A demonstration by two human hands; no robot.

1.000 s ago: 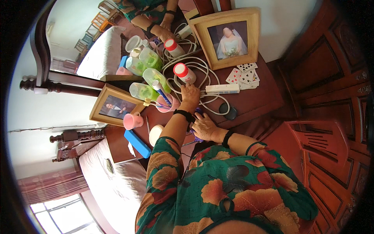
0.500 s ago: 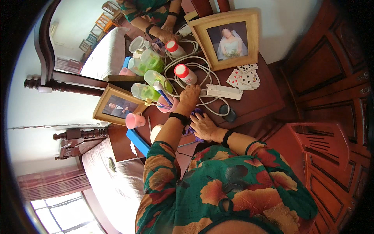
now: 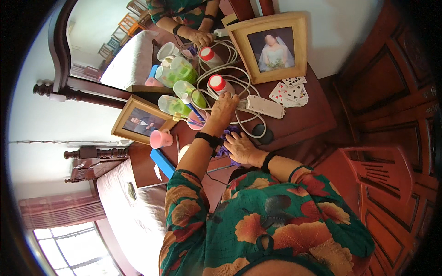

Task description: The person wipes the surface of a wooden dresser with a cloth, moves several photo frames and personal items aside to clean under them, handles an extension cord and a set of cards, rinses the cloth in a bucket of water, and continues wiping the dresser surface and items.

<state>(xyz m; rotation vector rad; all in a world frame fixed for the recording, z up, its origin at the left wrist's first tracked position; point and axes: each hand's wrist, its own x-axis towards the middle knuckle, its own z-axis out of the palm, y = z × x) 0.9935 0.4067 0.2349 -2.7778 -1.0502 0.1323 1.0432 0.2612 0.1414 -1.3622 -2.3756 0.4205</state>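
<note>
Toward five o'clock spreads a loose deep-green blouse, printed with big fan-shaped blossoms in orange, rust red and tan; fine dotted lines run over some petals, and one dark grey flower sits among them. The left sleeve, at seven o'clock, and the right sleeve, at four, repeat the print; the right one ends in a dark green edging. Dark trim follows the neckline between five and six o'clock, with a small keyhole opening and a dark loop just above it. A black band circles the wrist at the left hand's seven o'clock; a narrower black band lies at the right hand's four o'clock.
</note>
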